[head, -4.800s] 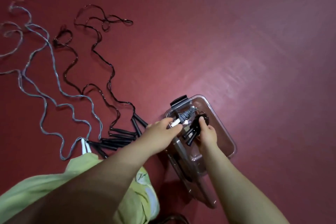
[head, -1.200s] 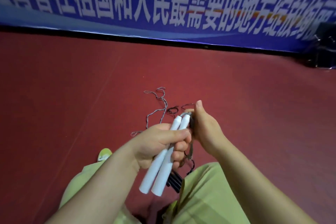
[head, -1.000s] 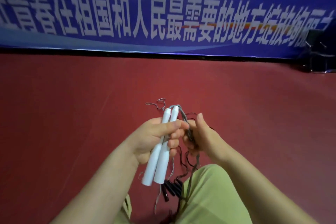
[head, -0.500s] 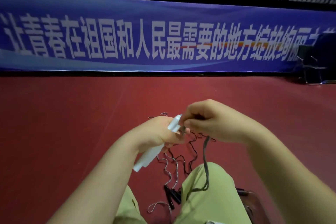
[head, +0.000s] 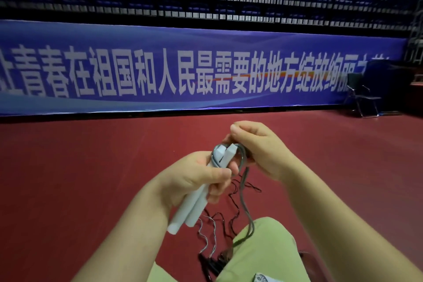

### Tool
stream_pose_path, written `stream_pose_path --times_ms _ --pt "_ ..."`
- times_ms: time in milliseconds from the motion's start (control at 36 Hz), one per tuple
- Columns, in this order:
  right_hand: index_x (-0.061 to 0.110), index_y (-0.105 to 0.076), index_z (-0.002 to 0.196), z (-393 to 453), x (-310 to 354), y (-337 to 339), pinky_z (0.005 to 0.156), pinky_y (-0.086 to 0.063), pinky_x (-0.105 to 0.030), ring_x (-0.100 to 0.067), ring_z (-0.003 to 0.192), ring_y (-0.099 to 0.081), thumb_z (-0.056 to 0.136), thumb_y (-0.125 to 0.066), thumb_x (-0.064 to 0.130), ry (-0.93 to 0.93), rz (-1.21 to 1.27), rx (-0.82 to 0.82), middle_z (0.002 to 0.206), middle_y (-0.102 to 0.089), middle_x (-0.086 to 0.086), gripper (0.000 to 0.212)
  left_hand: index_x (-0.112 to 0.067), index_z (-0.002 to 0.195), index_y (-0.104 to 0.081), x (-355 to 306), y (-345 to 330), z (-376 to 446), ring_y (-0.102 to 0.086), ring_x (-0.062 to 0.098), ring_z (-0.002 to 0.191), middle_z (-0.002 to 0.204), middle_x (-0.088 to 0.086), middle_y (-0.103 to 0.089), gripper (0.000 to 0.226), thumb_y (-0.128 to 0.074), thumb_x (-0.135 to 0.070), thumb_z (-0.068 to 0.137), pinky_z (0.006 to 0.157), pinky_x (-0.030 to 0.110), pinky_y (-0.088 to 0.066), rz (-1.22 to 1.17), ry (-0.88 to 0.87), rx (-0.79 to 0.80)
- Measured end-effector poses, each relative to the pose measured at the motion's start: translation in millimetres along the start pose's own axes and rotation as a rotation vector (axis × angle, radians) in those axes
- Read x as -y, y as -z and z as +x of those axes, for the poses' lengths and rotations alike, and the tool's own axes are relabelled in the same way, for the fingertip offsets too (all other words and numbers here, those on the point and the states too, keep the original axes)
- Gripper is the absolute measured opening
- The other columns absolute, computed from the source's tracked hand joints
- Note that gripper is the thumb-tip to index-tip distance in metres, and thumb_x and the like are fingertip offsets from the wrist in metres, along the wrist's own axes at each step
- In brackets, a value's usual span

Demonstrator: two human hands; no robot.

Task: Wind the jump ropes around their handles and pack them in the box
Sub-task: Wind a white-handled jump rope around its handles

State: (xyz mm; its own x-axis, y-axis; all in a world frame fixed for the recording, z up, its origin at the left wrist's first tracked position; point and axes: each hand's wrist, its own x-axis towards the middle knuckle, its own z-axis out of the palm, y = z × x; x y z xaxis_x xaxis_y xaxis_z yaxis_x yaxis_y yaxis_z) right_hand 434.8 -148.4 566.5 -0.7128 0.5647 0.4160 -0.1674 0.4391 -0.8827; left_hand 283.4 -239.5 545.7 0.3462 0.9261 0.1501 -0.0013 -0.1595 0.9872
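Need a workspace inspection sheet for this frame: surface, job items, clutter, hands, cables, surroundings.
Surface: red floor.
Job's things: two white handles side by side in left hand; grey rope looped over their tops, hanging down to the lap; black ropes loose on floor; box not identifiable.
Clutter: nothing seen.
Grippers: left hand grips handles; right hand pinches rope.
Cables: nothing seen.
Surroundings: blue banner, chair.

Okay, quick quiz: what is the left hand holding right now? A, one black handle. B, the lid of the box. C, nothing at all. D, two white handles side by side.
D: the left hand has its grip curled round two white handles held side by side, while the right hand loops the grey rope over their tops.
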Motion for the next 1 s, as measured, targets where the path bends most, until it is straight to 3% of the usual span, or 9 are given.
stream_pose_path --times_ms 139,222,361,444,500,611,750,833,1000 --pt "0.017 -0.075 0.085 -20 -1 5 0.048 -0.033 -0.019 -0.008 0.052 -0.041 0.088 -0.064 0.031 0.090 -0.121 -0.039 0.057 -0.055 0.008 0.018 -0.005 0.084 -0.054 0 3 -2 -0.049 0.012 0.052 0.062 0.004 -0.056 0.027 -0.072 -0.018 0.069 0.052 0.026 -0.043 0.056 0.022 -0.042" --pt "0.009 -0.073 0.100 -30 -3 7 0.055 -0.042 -0.014 -0.002 0.057 -0.058 0.091 -0.064 0.013 0.087 -0.104 -0.043 0.065 -0.068 0.010 0.014 -0.004 0.097 -0.058 0 4 -2 -0.052 0.013 0.055 0.067 0.005 -0.060 0.037 -0.073 -0.018 0.067 0.053 0.027 -0.043 0.055 0.046 -0.052" --pt "0.021 -0.076 0.091 -33 -11 3 0.064 -0.049 -0.023 -0.007 0.069 -0.066 0.090 -0.067 0.013 0.063 -0.224 -0.188 0.078 -0.074 0.004 0.011 -0.015 0.127 -0.058 3 5 5 -0.054 0.009 0.060 0.080 0.006 -0.063 0.062 -0.074 -0.024 0.068 0.051 0.022 -0.043 -0.017 0.032 -0.018" --pt "0.021 -0.077 0.087 -33 -15 -3 0.070 -0.053 -0.043 -0.030 0.075 -0.066 0.089 -0.067 0.019 0.059 -0.260 -0.250 0.082 -0.073 -0.011 0.010 -0.013 0.127 -0.055 3 7 9 -0.054 0.006 0.060 0.080 0.003 -0.062 0.061 -0.073 -0.022 0.069 0.049 0.018 -0.043 -0.061 0.040 0.014" --pt "0.019 -0.076 0.084 -32 -17 -6 0.065 -0.049 -0.036 -0.025 0.067 -0.060 0.090 -0.064 0.021 0.054 -0.280 -0.261 0.081 -0.070 -0.015 0.013 -0.011 0.128 -0.053 2 7 11 -0.052 0.006 0.060 0.079 0.001 -0.061 0.061 -0.072 -0.020 0.071 0.049 0.018 -0.043 -0.066 0.042 0.037" --pt "0.000 -0.066 0.079 -31 -21 -9 0.055 -0.033 -0.028 -0.009 0.058 -0.040 0.091 -0.061 0.025 0.051 -0.369 -0.334 0.064 -0.050 -0.013 0.029 -0.013 0.123 -0.056 -1 6 12 -0.054 0.009 0.063 0.083 0.004 -0.063 0.054 -0.073 -0.017 0.073 0.052 0.019 -0.045 -0.086 0.055 0.006" --pt "-0.001 -0.058 0.072 -28 -26 -5 0.048 -0.025 -0.020 -0.005 0.051 -0.030 0.093 -0.059 0.023 0.057 -0.368 -0.500 0.057 -0.039 0.006 0.032 -0.008 0.116 -0.057 0 -3 10 -0.064 0.018 0.073 0.088 0.008 -0.071 0.028 -0.063 -0.021 0.091 0.068 0.031 -0.052 0.164 0.189 -0.176" --pt "-0.003 -0.055 0.073 -27 -29 -2 0.047 -0.024 -0.020 -0.006 0.050 -0.027 0.094 -0.057 0.027 0.037 -0.394 -0.533 0.058 -0.036 0.006 0.037 -0.008 0.098 -0.058 7 -10 11 -0.063 0.016 0.065 0.079 0.005 -0.069 0.013 -0.056 -0.021 0.097 0.063 0.031 -0.052 0.280 0.205 -0.282" --pt "0.002 -0.055 0.072 -29 -33 -6 0.052 -0.026 -0.028 -0.007 0.053 -0.033 0.096 -0.044 0.048 0.032 -0.520 -0.532 0.057 -0.039 0.006 0.053 -0.010 0.085 -0.056 7 -18 12 -0.053 0.019 0.056 0.067 0.006 -0.062 0.014 -0.061 -0.021 0.092 0.059 0.034 -0.046 0.404 0.130 -0.323"
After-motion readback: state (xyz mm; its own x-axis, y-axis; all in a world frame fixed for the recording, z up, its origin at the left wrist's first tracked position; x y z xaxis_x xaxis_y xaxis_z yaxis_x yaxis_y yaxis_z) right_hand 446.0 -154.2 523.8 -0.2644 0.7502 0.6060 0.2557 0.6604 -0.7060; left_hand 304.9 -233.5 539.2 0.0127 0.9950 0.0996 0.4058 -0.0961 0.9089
